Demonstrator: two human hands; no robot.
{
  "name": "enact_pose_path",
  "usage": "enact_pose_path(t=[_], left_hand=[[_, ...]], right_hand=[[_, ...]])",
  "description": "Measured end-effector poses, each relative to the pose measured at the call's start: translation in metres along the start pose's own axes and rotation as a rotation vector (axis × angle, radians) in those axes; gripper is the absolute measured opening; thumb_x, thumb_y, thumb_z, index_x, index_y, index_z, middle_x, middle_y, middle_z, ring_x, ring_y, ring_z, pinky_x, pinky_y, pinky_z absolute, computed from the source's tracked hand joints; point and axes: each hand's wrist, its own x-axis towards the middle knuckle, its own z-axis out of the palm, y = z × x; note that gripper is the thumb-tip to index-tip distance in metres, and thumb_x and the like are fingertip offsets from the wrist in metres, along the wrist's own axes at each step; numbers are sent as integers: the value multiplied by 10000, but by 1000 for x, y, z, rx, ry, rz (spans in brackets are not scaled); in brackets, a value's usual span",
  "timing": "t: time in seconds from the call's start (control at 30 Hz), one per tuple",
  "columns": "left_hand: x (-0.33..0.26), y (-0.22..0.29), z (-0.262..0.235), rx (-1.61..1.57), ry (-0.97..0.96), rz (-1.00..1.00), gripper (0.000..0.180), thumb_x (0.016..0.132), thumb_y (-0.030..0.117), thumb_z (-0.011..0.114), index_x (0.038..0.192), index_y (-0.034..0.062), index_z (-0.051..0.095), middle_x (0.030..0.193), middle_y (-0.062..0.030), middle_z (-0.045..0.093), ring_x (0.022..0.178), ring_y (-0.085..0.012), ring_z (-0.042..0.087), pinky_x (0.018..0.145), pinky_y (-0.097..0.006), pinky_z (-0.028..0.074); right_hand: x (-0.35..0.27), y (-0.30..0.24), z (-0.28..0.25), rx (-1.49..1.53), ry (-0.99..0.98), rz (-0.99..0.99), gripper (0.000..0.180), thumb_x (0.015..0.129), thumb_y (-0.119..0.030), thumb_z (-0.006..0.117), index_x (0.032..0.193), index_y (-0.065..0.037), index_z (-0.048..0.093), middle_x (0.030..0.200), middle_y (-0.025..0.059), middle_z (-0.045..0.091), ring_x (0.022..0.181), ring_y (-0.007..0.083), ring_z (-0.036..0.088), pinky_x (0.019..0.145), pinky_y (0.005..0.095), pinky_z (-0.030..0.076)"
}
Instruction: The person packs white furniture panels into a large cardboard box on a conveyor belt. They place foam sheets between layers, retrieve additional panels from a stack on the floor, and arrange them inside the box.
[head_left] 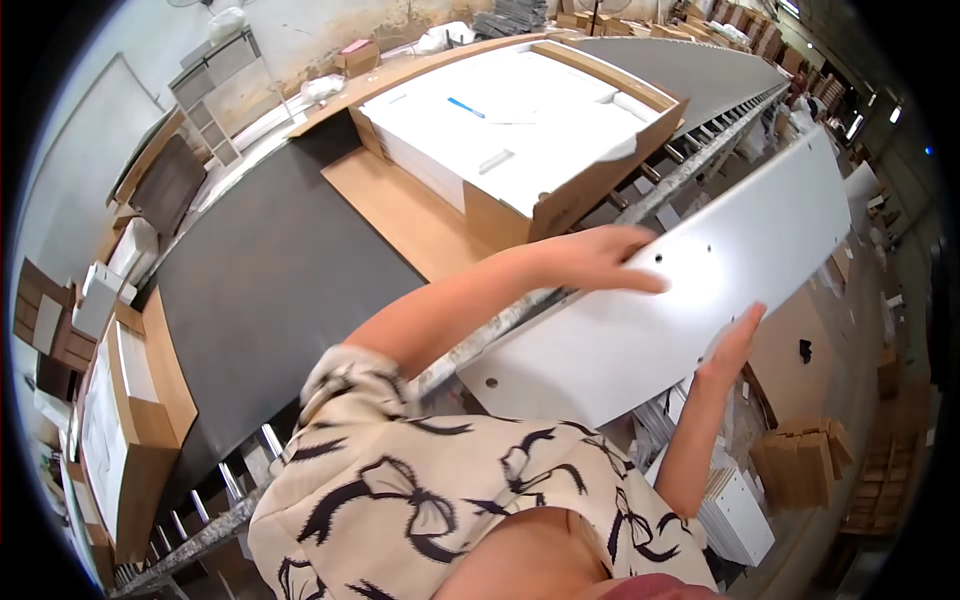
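A long white panel [740, 240] with several small round holes lies tilted across my front, running from my waist toward the upper right. My right hand [730, 350] holds its lower edge, with part of the fingers hidden behind the board. Over the opposite edge reaches my left hand [605, 258], fingers stretched out across the white face and slightly blurred. Whether those fingers press on the surface, I cannot tell.
An open cardboard box [500, 205] of white panels stands on the dark conveyor belt [270, 290], a blue strip [465, 107] on top. Another carton [150, 470] sits at left. Metal rollers line the conveyor's near side. Folded cardboard [800, 460] and stacked white boards [738, 525] are at lower right.
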Motion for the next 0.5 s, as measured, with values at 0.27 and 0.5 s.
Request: enact_pose_path(t=[0.27,0.5], left_hand=[[-153,-70,-51,-695,830,-205,383,732,144,694,1062,-7,571,897,-32,603,793,-90,534,735,-227,426],[-113,-44,-154,-754,1063,-204,268,761,200,587,920,-14,555,784,-68,595,688,-158,604,605,-254,486]], right_hand=[[104,40,167,-15,-168,140,656,896,-478,447,1202,102,440,1166,139,536,986,229,566,832,329,472],[192,137,292,-17,-197,407,547,901,-409,470,1168,69,465,1087,153,571,901,259,608,739,367,519]])
